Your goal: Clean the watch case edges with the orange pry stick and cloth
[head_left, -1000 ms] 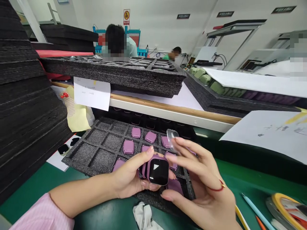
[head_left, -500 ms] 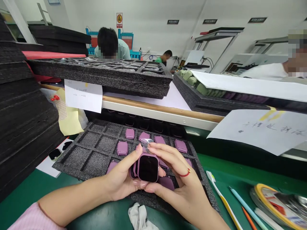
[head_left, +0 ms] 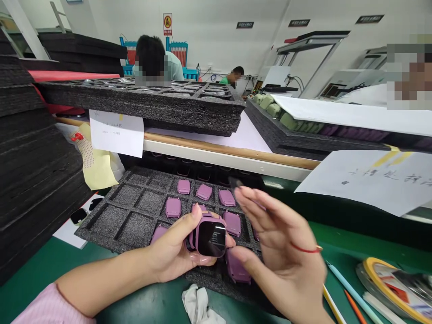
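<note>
My left hand [head_left: 178, 249] is wrapped round a purple watch case [head_left: 211, 237], its black screen turned toward me. To the right of it, my right hand [head_left: 280, 243] is raised with thumb and fingers apart. A small dark, see-through film [head_left: 235, 182] shows at its fingertips, blurred; whether it clings or is pinched between fingers is unclear. Beneath both hands lies a black foam tray [head_left: 135, 198] with square compartments. Several purple cases, such as one at the back [head_left: 184, 186] and one beside my right thumb [head_left: 238, 266], sit in it, backs up.
A crumpled white cloth [head_left: 199, 306] lies in front of the tray. At the right are a light-blue pen [head_left: 351, 288], an orange stick and a tape roll [head_left: 388, 288]. Stacked black foam [head_left: 27, 180] stands left. Behind the shelf edge [head_left: 229, 153], other people sit.
My right hand has moved away from the watch case to the right and opened, with the film at its fingertips. My left hand still holds the case.
</note>
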A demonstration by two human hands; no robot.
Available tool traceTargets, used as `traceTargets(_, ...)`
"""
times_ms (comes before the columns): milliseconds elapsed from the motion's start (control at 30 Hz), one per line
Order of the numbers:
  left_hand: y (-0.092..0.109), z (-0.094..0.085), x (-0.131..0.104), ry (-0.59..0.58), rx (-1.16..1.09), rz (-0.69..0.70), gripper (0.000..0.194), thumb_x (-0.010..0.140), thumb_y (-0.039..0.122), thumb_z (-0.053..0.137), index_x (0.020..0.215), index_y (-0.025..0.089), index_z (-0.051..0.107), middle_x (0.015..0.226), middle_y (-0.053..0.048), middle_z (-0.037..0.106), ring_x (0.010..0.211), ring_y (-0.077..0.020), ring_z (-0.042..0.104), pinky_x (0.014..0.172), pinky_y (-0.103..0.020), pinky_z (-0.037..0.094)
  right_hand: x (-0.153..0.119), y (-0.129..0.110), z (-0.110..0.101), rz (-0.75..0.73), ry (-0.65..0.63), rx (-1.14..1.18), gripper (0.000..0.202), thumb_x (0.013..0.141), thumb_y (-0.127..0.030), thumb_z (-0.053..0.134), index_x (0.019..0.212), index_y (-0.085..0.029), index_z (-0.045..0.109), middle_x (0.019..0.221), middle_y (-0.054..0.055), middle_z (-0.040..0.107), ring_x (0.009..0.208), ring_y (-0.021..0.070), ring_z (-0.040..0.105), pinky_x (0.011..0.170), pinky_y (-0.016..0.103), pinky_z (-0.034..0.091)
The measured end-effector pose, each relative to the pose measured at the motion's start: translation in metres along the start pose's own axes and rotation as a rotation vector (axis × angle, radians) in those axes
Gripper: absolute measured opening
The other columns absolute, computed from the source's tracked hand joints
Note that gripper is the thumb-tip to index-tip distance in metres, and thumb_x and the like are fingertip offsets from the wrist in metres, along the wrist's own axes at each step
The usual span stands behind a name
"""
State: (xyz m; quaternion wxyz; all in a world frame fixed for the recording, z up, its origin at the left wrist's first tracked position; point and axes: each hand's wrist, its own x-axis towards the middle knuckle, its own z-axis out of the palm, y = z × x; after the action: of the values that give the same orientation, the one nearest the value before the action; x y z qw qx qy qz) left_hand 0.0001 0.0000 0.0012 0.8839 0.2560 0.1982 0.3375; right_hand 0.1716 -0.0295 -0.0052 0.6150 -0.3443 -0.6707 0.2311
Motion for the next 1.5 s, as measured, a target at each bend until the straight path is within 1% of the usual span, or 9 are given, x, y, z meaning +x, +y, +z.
traceTargets(133, 0.000, -0.001, 0.002, -0.020, 0.007, 0.017, 0.042, 0.078, 0.052, 0.079, 0.089, 0.013, 0.066, 0.077, -0.008, 0.073, 0.041, -0.0027, 0.038, 0.047, -0.019, 0.026, -0.002, -0.002, -0.004, -0.139, 0.220, -0.169, 0.044, 0.083, -0.001, 0.071, 0.117, -0.029, 0.069, 0.109, 0.004, 0.076, 0.102, 0.0239, 0.075, 0.090, 0.041, 0.066)
traceTargets(233, 0.000, 0.000, 0.003, -0.020, -0.005, 0.019, 0.041, 0.077, 0.050, 0.081, 0.086, 0.013, 0.067, 0.066, -0.002, 0.064, 0.043, -0.0033, 0.037, 0.046, -0.018, 0.023, -0.009, -0.005, -0.013, -0.258, 0.022, -0.340, 0.045, 0.081, -0.002, 0.074, 0.115, -0.031, 0.073, 0.105, 0.002, 0.078, 0.093, 0.0228, 0.077, 0.083, 0.035, 0.066)
traceTargets(367, 0.001, 0.002, 0.001, 0.068, -0.006, -0.013, 0.045, 0.065, 0.049, 0.089, 0.083, 0.014, 0.067, 0.064, 0.002, 0.056, 0.050, -0.0052, 0.043, 0.046, -0.016, 0.028, -0.017, -0.009, -0.021, -0.328, -0.216, -0.429, 0.048, 0.094, -0.010, 0.061, 0.137, -0.031, 0.062, 0.122, 0.002, 0.074, 0.110, 0.0247, 0.072, 0.100, 0.042, 0.060)
traceTargets(567, 0.000, -0.001, 0.001, 0.070, 0.014, -0.019, 0.047, 0.065, 0.051, 0.089, 0.083, 0.014, 0.067, 0.068, 0.002, 0.058, 0.050, -0.0044, 0.045, 0.044, -0.014, 0.030, -0.011, -0.008, -0.021, -0.524, -0.272, -0.451, 0.049, 0.088, -0.001, 0.064, 0.135, -0.017, 0.064, 0.126, 0.006, 0.071, 0.119, 0.0259, 0.066, 0.104, 0.042, 0.056)
traceTargets(733, 0.000, 0.000, 0.002, 0.075, 0.039, -0.006, 0.051, 0.062, 0.054, 0.090, 0.077, 0.014, 0.062, 0.064, 0.003, 0.055, 0.048, -0.0031, 0.041, 0.042, -0.013, 0.026, -0.005, -0.007, -0.020, -0.519, -0.351, -0.468, 0.038, 0.092, -0.002, 0.058, 0.128, -0.013, 0.068, 0.118, 0.009, 0.073, 0.118, 0.0239, 0.066, 0.102, 0.039, 0.055)
traceTargets(867, -0.002, 0.000, 0.003, 0.093, 0.121, 0.041, 0.057, 0.063, 0.064, 0.085, 0.077, 0.015, 0.058, 0.061, 0.005, 0.049, 0.045, -0.0022, 0.034, 0.042, -0.014, 0.023, 0.001, -0.006, -0.007, -0.529, -0.210, -0.507, 0.023, 0.087, -0.010, 0.072, 0.108, -0.018, 0.072, 0.097, 0.005, 0.077, 0.092, 0.0202, 0.070, 0.088, 0.037, 0.057)
traceTargets(1067, -0.006, -0.005, 0.003, 0.017, 0.257, 0.130, 0.051, 0.074, 0.062, 0.079, 0.078, 0.015, 0.060, 0.060, 0.006, 0.045, 0.048, -0.0037, 0.029, 0.043, -0.017, 0.019, 0.004, -0.002, 0.005, -0.176, -0.278, -0.390, 0.055, 0.087, -0.030, 0.077, 0.137, -0.020, 0.056, 0.080, 0.000, 0.062, 0.073, 0.0168, 0.059, 0.067, 0.031, 0.052)
traceTargets(1300, -0.006, -0.007, 0.003, -0.013, 0.277, 0.122, 0.045, 0.081, 0.057, 0.075, 0.083, 0.013, 0.069, 0.056, 0.005, 0.045, 0.048, -0.0037, 0.027, 0.043, -0.017, 0.017, 0.002, -0.002, 0.003, -0.097, -0.260, -0.277, 0.052, 0.083, -0.017, 0.078, 0.131, -0.025, 0.057, 0.079, -0.004, 0.059, 0.073, 0.0139, 0.056, 0.071, 0.028, 0.051)
traceTargets(1500, -0.003, -0.001, 0.003, 0.086, 0.155, 0.065, 0.048, 0.074, 0.061, 0.080, 0.079, 0.014, 0.066, 0.055, 0.005, 0.051, 0.041, -0.0021, 0.029, 0.040, -0.015, 0.021, 0.002, -0.003, 0.001, -0.090, -0.231, -0.244, 0.056, 0.080, -0.027, 0.084, 0.129, -0.025, 0.057, 0.098, 0.002, 0.068, 0.086, 0.0170, 0.062, 0.078, 0.030, 0.053)
